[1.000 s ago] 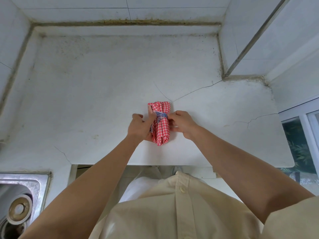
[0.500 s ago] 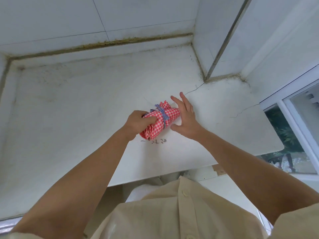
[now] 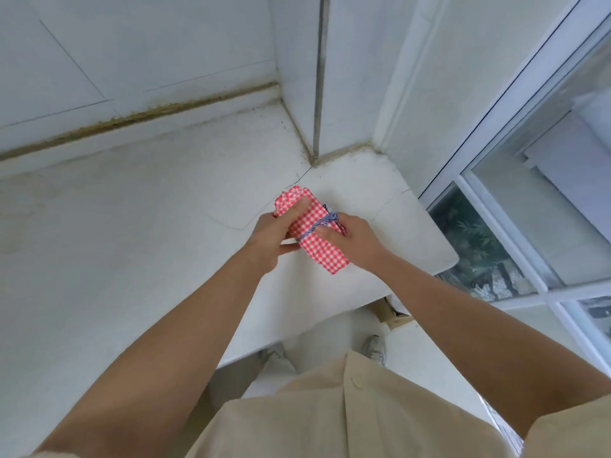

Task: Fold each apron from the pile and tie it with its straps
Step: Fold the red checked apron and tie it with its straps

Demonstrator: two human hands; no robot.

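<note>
A folded red-and-white checked apron [image 3: 322, 251] forms a tight bundle, bound round its middle by a blue-and-white striped strap [image 3: 318, 224]. It is held just above the white counter [image 3: 132, 233], near the counter's right end. My left hand [image 3: 274, 236] grips the bundle's far end, thumb on top. My right hand [image 3: 352, 241] holds the bundle's right side at the strap, thumb pressed on the cloth; its fingers are hidden behind the bundle.
Tiled walls [image 3: 132, 54] meet at a corner just behind the counter. A window [image 3: 529, 206] with a white frame stands at the right. The counter's front edge [image 3: 297, 332] runs just below my forearms. Shoes show on the floor below.
The bundle has turned and shifted toward the counter's right end. My right hand, flat beside it before, now holds it at the strap. The view has swung right.
</note>
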